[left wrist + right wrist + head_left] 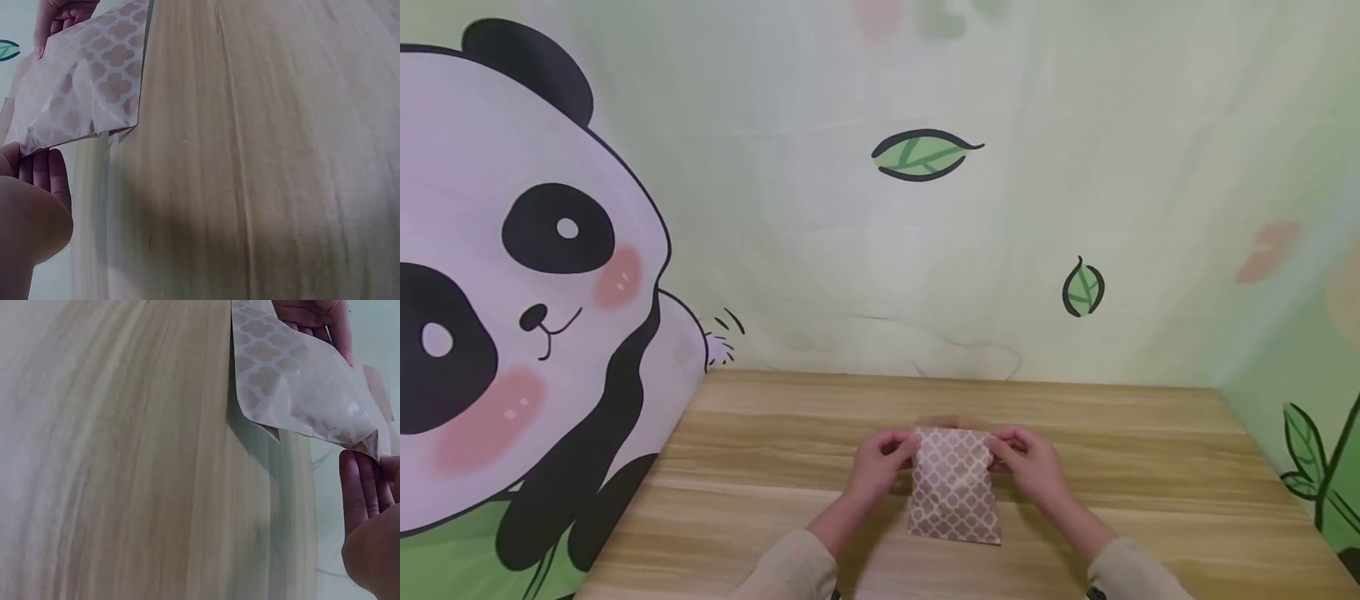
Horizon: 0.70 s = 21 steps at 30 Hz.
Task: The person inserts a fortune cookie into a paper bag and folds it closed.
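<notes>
A flat paper bag point(955, 487), tan with a white quatrefoil pattern, is held above the wooden table, its lower end towards the person. My left hand point(877, 460) pinches its upper left corner between thumb and fingers. At the opposite upper corner, my right hand point(1026, 462) pinches it the same way. A plain brown flap point(953, 422) shows beyond the bag's far edge. In the left wrist view the bag point(112, 62) looks creased near the left hand point(44, 181). The right wrist view shows the bag point(269, 362) bulging slightly beside the right hand point(369, 500).
The wooden table point(760, 517) reaches back to a pale green backdrop point(775, 208). On the backdrop are a large printed panda point(572, 325) at the left and printed leaves point(921, 156). Beige sleeves point(797, 567) cover the forearms.
</notes>
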Each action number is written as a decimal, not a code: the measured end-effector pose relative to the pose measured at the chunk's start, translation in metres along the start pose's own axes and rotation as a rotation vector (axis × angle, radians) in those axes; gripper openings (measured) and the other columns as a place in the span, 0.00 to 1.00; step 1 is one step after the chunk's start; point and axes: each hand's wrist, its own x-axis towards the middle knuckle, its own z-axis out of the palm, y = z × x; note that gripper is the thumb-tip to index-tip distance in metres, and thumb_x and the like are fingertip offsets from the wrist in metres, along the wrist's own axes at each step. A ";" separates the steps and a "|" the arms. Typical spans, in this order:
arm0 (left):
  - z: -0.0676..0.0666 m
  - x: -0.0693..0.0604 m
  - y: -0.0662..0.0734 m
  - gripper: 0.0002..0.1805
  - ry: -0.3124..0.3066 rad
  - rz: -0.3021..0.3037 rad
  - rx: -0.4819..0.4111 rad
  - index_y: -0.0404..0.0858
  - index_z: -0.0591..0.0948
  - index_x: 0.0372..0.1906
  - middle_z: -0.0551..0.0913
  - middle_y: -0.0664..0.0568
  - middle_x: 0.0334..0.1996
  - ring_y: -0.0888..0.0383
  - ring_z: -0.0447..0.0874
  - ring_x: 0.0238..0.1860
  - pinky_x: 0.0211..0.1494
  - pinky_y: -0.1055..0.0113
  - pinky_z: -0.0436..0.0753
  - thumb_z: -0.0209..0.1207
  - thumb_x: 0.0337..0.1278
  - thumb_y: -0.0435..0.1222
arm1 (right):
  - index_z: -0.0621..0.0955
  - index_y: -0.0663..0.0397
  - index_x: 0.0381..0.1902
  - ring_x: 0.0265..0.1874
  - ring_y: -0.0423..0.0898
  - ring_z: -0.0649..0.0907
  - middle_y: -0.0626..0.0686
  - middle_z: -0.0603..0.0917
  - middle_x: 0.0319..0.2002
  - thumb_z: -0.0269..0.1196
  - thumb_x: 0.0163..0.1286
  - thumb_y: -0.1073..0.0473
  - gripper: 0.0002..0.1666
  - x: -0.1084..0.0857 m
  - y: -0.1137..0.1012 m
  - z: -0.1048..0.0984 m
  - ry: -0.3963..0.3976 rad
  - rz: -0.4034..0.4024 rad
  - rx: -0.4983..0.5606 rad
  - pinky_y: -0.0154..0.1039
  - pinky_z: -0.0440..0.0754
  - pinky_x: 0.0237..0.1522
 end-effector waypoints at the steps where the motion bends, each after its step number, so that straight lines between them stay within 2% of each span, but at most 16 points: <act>1: -0.001 0.001 0.000 0.11 -0.008 0.006 0.003 0.31 0.87 0.48 0.87 0.48 0.41 0.58 0.87 0.40 0.51 0.63 0.90 0.68 0.71 0.36 | 0.83 0.73 0.48 0.33 0.44 0.89 0.56 0.90 0.36 0.66 0.76 0.68 0.10 0.000 0.000 0.000 -0.002 0.002 -0.007 0.41 0.92 0.42; 8: -0.007 0.005 0.005 0.11 -0.086 0.088 0.044 0.28 0.85 0.49 0.87 0.48 0.39 0.58 0.86 0.39 0.53 0.53 0.91 0.67 0.70 0.32 | 0.84 0.72 0.48 0.33 0.44 0.88 0.56 0.89 0.36 0.66 0.76 0.68 0.09 0.000 -0.002 -0.005 -0.015 -0.009 -0.025 0.42 0.92 0.41; 16: -0.013 0.007 0.005 0.10 -0.148 0.097 -0.008 0.22 0.83 0.48 0.87 0.49 0.39 0.59 0.87 0.40 0.57 0.48 0.89 0.64 0.72 0.28 | 0.86 0.71 0.49 0.33 0.45 0.89 0.56 0.89 0.37 0.67 0.76 0.67 0.10 0.000 -0.002 -0.007 -0.017 -0.043 -0.051 0.44 0.92 0.41; 21: -0.016 0.010 0.008 0.10 -0.194 0.092 0.059 0.24 0.82 0.48 0.88 0.47 0.39 0.59 0.88 0.38 0.53 0.52 0.91 0.66 0.71 0.29 | 0.85 0.72 0.48 0.32 0.45 0.89 0.58 0.89 0.37 0.67 0.76 0.67 0.10 -0.002 -0.002 -0.007 -0.024 -0.065 -0.058 0.43 0.92 0.40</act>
